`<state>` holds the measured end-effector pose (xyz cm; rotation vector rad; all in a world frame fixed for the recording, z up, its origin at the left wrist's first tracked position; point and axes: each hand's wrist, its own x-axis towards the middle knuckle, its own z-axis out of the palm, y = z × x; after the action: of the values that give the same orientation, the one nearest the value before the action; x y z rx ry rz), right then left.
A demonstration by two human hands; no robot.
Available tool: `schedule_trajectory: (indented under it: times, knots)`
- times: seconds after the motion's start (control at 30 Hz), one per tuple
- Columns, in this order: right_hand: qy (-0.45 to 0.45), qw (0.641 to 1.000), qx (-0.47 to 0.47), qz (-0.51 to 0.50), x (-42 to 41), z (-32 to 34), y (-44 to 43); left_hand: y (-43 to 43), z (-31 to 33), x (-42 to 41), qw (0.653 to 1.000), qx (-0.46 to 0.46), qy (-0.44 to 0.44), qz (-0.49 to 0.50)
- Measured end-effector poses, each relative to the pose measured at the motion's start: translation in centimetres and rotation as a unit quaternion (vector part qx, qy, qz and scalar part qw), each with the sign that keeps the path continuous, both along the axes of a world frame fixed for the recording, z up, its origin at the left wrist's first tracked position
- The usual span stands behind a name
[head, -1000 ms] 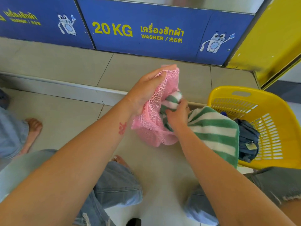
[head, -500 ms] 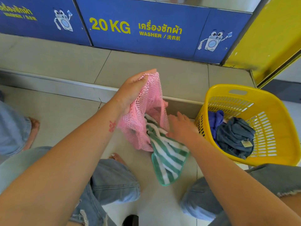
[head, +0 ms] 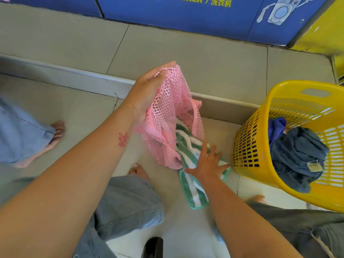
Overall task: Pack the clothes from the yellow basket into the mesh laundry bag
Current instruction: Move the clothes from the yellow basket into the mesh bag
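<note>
My left hand [head: 147, 90] grips the upper edge of the pink mesh laundry bag [head: 167, 123] and holds it up over the floor. A green and white striped cloth [head: 193, 190] is partly inside the bag's mouth, with its lower end hanging out below. My right hand [head: 206, 164] lies against that cloth, fingers spread. The yellow basket [head: 247, 146] stands on the floor at the right. Inside it are a dark grey-blue garment [head: 297, 157] with a tag and a blue garment [head: 276, 127].
A raised tiled step [head: 219, 107] runs behind the bag. Blue washer panels [head: 186, 17] line the back wall. My knees in jeans [head: 128, 203] are below. Another person's foot [head: 55, 135] and jeans are at the left. A yellow panel [head: 323, 34] is at top right.
My right hand let go of the striped cloth at the bag's mouth and dropped lower. The cloth slid partly out and hangs down. The camera tilted downward.
</note>
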<state>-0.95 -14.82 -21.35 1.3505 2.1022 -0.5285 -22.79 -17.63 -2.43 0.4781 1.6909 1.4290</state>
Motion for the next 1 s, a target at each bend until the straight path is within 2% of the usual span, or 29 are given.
schedule_trajectory:
  times: [0.2, 0.27, 0.37, 0.47, 0.6, 0.7, 0.73, 0.8, 0.9, 0.93, 1.0]
  knots:
    - [-0.016, 0.997, 0.06, -0.053, 0.2, -3.3, 0.0, 1.3, -1.6, -2.0, 0.998, 0.023, -0.029, 0.042]
    - [0.035, 0.993, 0.073, -0.09, 0.4, -3.1, 0.7, 1.4, -1.9, -2.2, 0.998, 0.029, -0.036, 0.045]
    - [0.167, 0.971, 0.07, -0.154, 0.3, -1.1, 2.4, 1.3, -2.1, -2.1, 0.998, 0.029, -0.035, 0.034]
    - [0.301, 0.929, 0.009, -0.214, -1.0, 2.7, 4.5, 0.7, -1.9, -1.3, 1.0, 0.018, -0.023, -0.003]
    - [0.448, 0.838, -0.064, -0.305, -3.9, 8.4, 7.5, -0.4, -0.9, 0.3, 0.998, 0.014, 0.019, -0.051]
    - [0.539, 0.777, -0.084, -0.315, -6.1, 11.6, 7.9, -0.9, 0.1, 1.7, 0.997, 0.028, 0.027, -0.069]
    - [0.562, 0.767, -0.085, -0.297, -6.7, 12.1, 7.4, -1.0, 0.3, 2.1, 0.997, 0.039, 0.023, -0.069]
    - [0.577, 0.777, -0.077, -0.239, -7.8, 12.1, 5.5, -0.9, 1.0, 2.8, 0.996, 0.06, 0.007, -0.065]
    - [0.538, 0.831, -0.093, -0.111, -8.6, 9.3, 2.1, -0.9, 2.3, 3.3, 0.996, 0.075, 0.001, -0.05]
    - [0.491, 0.862, -0.115, -0.048, -8.6, 7.5, 1.3, -0.9, 2.7, 3.3, 0.996, 0.08, -0.003, -0.046]
    - [0.318, 0.936, -0.116, 0.099, -8.0, 4.4, 0.9, -1.0, 3.4, 3.1, 0.995, 0.088, -0.014, -0.037]
